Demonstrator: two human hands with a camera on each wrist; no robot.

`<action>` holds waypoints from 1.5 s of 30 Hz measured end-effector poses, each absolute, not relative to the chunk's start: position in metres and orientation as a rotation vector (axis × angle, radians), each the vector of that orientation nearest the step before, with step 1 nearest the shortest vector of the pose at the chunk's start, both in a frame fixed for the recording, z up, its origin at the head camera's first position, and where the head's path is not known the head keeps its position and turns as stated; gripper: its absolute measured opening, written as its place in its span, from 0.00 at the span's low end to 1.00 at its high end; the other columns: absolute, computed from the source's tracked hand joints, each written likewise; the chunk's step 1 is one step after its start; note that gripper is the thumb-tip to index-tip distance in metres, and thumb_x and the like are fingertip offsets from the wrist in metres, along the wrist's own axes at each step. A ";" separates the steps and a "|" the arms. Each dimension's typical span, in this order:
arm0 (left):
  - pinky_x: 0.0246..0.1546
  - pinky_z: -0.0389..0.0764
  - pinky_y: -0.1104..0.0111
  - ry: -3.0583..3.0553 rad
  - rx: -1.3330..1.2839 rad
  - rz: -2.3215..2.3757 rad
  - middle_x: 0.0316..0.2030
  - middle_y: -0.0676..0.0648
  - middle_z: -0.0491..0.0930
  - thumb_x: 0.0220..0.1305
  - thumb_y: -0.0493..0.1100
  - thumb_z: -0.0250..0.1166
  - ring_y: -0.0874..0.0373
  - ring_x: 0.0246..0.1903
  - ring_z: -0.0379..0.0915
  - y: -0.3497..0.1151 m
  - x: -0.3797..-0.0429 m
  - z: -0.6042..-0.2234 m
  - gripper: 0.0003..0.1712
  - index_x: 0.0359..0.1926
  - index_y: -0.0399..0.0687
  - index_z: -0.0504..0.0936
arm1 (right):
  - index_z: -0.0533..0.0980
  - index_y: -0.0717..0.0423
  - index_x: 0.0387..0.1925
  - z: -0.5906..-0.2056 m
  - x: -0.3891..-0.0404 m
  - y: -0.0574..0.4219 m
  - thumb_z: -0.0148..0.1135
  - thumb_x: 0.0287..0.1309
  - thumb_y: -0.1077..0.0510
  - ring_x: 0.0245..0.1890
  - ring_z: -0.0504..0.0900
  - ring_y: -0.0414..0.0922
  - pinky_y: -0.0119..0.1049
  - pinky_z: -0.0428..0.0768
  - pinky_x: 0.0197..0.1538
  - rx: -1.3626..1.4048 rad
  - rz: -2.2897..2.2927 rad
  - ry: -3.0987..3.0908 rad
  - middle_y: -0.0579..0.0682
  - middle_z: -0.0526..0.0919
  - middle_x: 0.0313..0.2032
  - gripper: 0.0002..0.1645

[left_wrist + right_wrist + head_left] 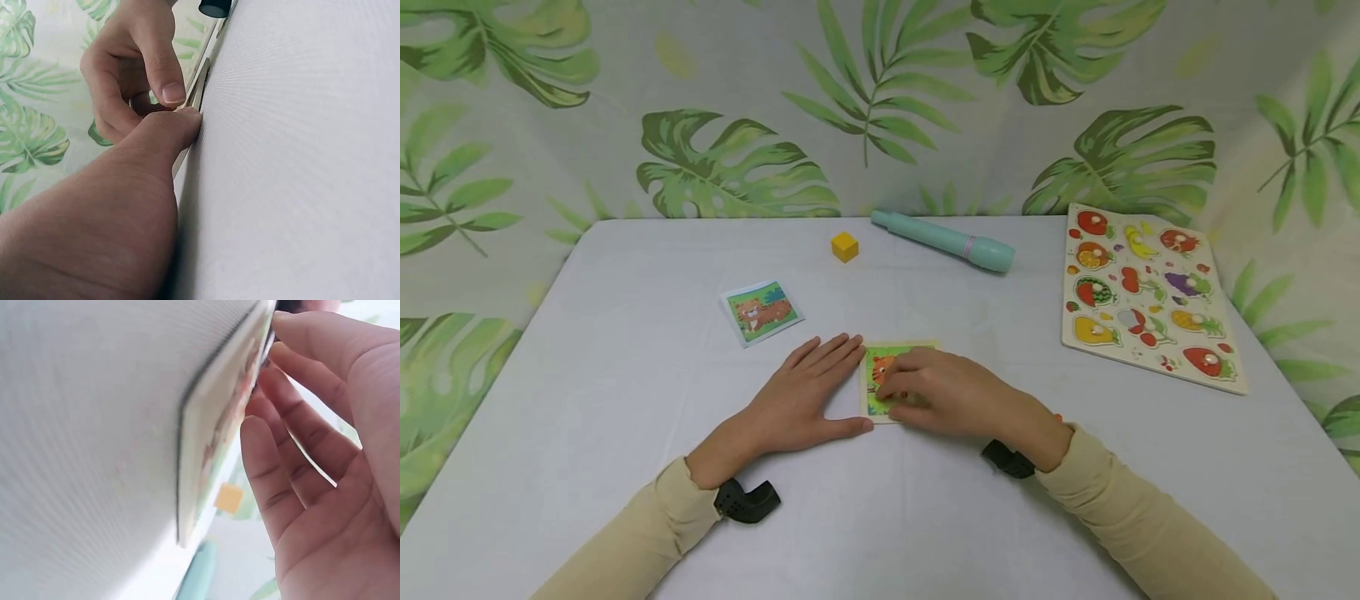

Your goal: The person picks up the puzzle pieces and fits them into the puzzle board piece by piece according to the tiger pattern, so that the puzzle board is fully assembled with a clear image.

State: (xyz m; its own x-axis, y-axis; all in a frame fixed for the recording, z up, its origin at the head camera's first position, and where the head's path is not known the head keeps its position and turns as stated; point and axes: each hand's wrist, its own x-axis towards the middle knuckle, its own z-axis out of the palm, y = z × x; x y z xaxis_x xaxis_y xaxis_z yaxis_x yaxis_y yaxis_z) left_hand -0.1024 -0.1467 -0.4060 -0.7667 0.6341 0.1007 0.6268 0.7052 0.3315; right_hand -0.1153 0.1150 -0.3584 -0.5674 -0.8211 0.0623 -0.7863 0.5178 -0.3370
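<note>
A small square puzzle board (pixel 874 400) with an orange animal picture and a pale wooden rim lies in front of me. My left hand (pixel 808 396) rests flat on the table at its left side, fingers straight, with fingertips and thumb right at the board's edge. Over the board's right part is my right hand (pixel 955 392), its fingers loosely bent and covering much of the picture. The right wrist view shows the right fingertips (pixel 253 428) at the picture's surface, with nothing visible between thumb and fingers. From the left wrist, the board's thin edge (pixel 205 72) shows beyond the left thumb.
A picture card (pixel 763 312) with a brown animal lies to the upper left. Farther back are a yellow cube (pixel 845 247) and a teal tube-shaped thing (pixel 940 240). A fruit peg puzzle (pixel 1138 308) lies at the right. Leaf-patterned cloth (pixel 880 108) hangs behind the table.
</note>
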 end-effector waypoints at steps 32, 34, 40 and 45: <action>0.81 0.46 0.51 2.887 1.059 0.520 0.81 0.49 0.53 0.64 0.74 0.62 0.53 0.81 0.45 -0.146 -0.103 -0.406 0.57 0.81 0.46 0.57 | 0.86 0.45 0.50 -0.332 -0.108 0.158 0.73 0.63 0.55 0.52 0.81 0.40 0.43 0.84 0.55 -1.282 -0.649 2.692 0.39 0.85 0.49 0.14; 0.81 0.46 0.51 2.887 1.057 0.522 0.81 0.49 0.53 0.64 0.74 0.62 0.53 0.81 0.45 -0.146 -0.103 -0.406 0.57 0.81 0.46 0.57 | 0.86 0.45 0.50 -0.331 -0.107 0.161 0.73 0.62 0.55 0.52 0.81 0.40 0.42 0.84 0.55 -1.265 -0.650 2.704 0.39 0.85 0.48 0.14; 0.81 0.47 0.51 2.881 1.052 0.538 0.81 0.49 0.54 0.64 0.74 0.62 0.53 0.81 0.46 -0.146 -0.103 -0.406 0.57 0.81 0.45 0.57 | 0.86 0.45 0.49 -0.329 -0.105 0.170 0.75 0.61 0.54 0.50 0.80 0.38 0.39 0.85 0.53 -1.234 -0.652 2.726 0.39 0.85 0.47 0.14; 0.81 0.46 0.52 2.873 1.043 0.544 0.81 0.49 0.53 0.64 0.74 0.62 0.53 0.81 0.44 -0.146 -0.103 -0.406 0.57 0.81 0.46 0.56 | 0.86 0.44 0.49 -0.329 -0.104 0.178 0.74 0.61 0.54 0.52 0.79 0.38 0.39 0.85 0.53 -1.227 -0.655 2.734 0.36 0.84 0.48 0.14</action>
State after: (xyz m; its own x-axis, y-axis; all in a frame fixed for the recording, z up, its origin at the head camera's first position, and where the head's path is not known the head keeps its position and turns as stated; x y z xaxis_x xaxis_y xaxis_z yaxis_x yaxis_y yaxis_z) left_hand -0.1029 -0.1455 -0.4060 -0.7738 0.6279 0.0832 0.6149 0.7132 0.3365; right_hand -0.1036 0.1778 -0.3295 -0.6777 -0.7279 0.1042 -0.6961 0.5894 -0.4099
